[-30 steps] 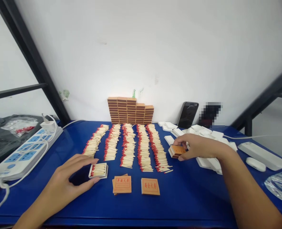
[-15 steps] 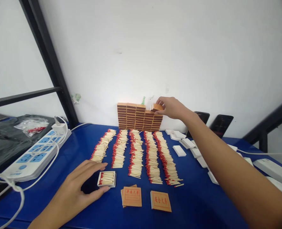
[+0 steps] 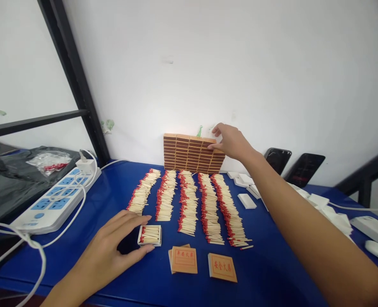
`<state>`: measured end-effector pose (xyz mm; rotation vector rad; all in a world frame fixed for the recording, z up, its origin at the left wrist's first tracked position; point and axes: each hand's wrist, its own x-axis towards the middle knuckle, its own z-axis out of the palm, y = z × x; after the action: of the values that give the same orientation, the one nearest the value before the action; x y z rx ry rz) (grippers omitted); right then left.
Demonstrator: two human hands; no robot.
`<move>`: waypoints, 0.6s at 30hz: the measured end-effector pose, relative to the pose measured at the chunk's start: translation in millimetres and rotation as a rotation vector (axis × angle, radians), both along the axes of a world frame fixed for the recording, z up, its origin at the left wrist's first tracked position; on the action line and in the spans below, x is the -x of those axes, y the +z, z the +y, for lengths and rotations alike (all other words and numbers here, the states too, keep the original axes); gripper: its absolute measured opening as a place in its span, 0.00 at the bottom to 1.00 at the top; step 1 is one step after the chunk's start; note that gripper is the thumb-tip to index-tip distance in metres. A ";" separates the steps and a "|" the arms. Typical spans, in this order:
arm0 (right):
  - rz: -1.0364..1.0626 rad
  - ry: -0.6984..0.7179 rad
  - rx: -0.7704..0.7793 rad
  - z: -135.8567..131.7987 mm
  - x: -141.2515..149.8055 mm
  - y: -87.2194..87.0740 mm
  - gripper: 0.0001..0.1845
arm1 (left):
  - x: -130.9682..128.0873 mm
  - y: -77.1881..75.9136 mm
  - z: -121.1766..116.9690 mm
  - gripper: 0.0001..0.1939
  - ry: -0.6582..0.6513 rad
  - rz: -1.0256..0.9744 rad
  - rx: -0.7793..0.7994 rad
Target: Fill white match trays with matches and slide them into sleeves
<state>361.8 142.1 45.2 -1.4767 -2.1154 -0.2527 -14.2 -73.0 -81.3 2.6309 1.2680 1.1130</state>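
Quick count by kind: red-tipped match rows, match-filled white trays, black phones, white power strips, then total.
Rows of red-tipped wooden matches: 5
White match-filled tray: 1
Black rectangular phones: 2
Long white power strip: 1
Total: 9

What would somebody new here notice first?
Probably the five rows of red-tipped matches across the middle of the table. Behind them, a matchbox stack stands by the wall, the right hand at its upper right. At front left, the left hand spans a tray of matches.
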 end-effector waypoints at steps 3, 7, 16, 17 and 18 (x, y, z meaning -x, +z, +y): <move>0.063 0.021 0.007 1.2 0.9 -4.5 0.20 | 0.3 -2.1 -0.4 0.23 0.008 -0.010 0.033; 0.078 0.047 0.013 3.0 3.2 -8.5 0.19 | 0.2 -2.0 -0.6 0.23 0.016 0.003 0.040; 0.088 0.009 0.036 -81.9 -8.5 0.9 0.14 | -4.5 5.9 -2.9 0.22 -0.013 -0.026 -0.060; 0.092 0.092 0.178 -102.4 -7.5 0.9 0.16 | -6.7 9.2 -2.9 0.22 -0.024 -0.031 -0.094; 0.067 0.193 0.361 -123.4 -5.5 -0.5 0.17 | -9.8 13.9 -2.6 0.21 -0.040 -0.032 -0.124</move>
<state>367.3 18.7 44.7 -1.4328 -2.3145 0.2605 -4.4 -75.6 -67.4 2.6998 1.1725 1.2614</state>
